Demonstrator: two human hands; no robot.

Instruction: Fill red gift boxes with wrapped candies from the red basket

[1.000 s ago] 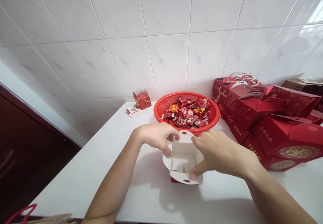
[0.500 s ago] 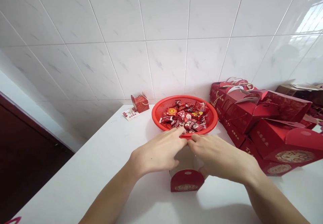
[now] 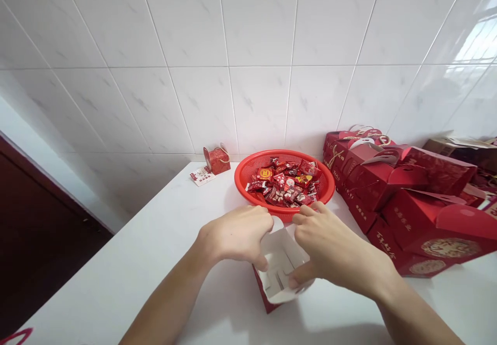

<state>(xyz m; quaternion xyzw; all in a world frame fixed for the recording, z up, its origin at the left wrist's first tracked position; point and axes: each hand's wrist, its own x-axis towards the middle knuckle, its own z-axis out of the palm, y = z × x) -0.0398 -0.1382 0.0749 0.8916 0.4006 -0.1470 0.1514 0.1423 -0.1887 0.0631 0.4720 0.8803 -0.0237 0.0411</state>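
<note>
A small red paper gift box (image 3: 277, 262) with a white inside stands with its top uncovered on the white table, its folded bottom flaps showing. My left hand (image 3: 236, 236) curls over its left wall, thumb inside and fingers outside, partly hidden. On the right wall is my right hand (image 3: 320, 241), its thumb inside the box and its fingers bent over the far right edge. Just beyond the box sits a red plastic basket (image 3: 240, 176) holding many wrapped candies (image 3: 285, 184).
Assembled red gift boxes (image 3: 404, 189) are stacked at the right against the tiled wall (image 3: 256, 96). A small red box with a cord (image 3: 218, 159) and a printed card (image 3: 202, 175) lie at the table's back left corner. The table's left edge slopes toward me.
The box has turned and tilted so its inside and bottom now show. My left hand has shifted slightly left, and the thumb of my right hand has moved into the box.
</note>
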